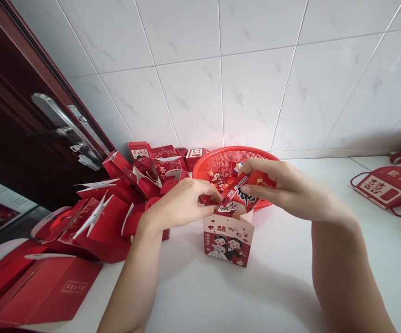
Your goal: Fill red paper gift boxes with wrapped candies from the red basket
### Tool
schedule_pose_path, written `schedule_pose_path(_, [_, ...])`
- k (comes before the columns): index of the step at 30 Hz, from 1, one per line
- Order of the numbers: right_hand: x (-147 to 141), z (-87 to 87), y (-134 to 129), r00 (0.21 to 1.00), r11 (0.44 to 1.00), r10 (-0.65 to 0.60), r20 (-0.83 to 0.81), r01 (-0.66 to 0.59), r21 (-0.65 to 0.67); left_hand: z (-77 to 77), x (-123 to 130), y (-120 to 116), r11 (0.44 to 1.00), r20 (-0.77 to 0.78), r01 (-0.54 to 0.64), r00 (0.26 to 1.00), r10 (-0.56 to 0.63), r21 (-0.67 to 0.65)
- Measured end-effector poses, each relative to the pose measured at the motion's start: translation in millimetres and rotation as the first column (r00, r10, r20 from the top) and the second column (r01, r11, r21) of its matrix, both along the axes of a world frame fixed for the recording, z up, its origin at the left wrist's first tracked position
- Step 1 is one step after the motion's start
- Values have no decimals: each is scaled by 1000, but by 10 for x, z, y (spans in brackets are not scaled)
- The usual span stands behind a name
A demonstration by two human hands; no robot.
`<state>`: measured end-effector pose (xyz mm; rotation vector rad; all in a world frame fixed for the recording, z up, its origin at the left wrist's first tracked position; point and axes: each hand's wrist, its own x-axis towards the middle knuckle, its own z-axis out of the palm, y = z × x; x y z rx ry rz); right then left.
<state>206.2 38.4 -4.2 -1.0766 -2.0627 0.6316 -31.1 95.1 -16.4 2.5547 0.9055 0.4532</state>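
Observation:
A small red and white cardboard box (pixel 228 243), printed with a cartoon couple, stands upright with its top open. Between finger and thumb, my right hand (pixel 273 185) grips a red snack packet (pixel 243 194) with black and white lettering, slanted over the box's mouth. My left hand (pixel 189 199) is closed at the left of the box opening, its fingertips by the packet's lower end. Something red shows under those fingers, too covered to name. Just behind, a red plastic basket (pixel 203 163) holds several wrapped sweets (pixel 221 178), partly hidden by my hands.
Many red gift boxes (pixel 47 289) crowd the left side of the white table (pixel 193 296). Another red box with a cord handle (pixel 382 187) lies at the far right. A tiled wall (pixel 189 101) rises behind, with a dark door (pixel 9 106) at left.

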Motion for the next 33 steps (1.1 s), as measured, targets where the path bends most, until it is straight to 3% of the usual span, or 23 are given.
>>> schedule_pose_path(7, [-45,13,-79,986,994,-105,129,100,46,-39,41,-4,1000,24,22,999,-22,-2])
schedule_pose_path(14, [-203,-28,-107,930,998,-66,362,57,35,5,-27,-86,998,-76,-8,997,3,-67])
schedule_pose_path(19, [-276,-54,-179,875,995,-70,478,26,98,33,-39,-149,997,-109,-23,994,14,-78])
schedule_pose_path(25, [-342,-81,-266,854,978,-69,516,-43,202,-1,-23,-166,997,-12,-5,1000,4,-81])
schedule_pose_path(33, [-364,-102,-199,772,991,-16,636,-74,115,-19,-16,-188,990,13,-42,999,44,-138])
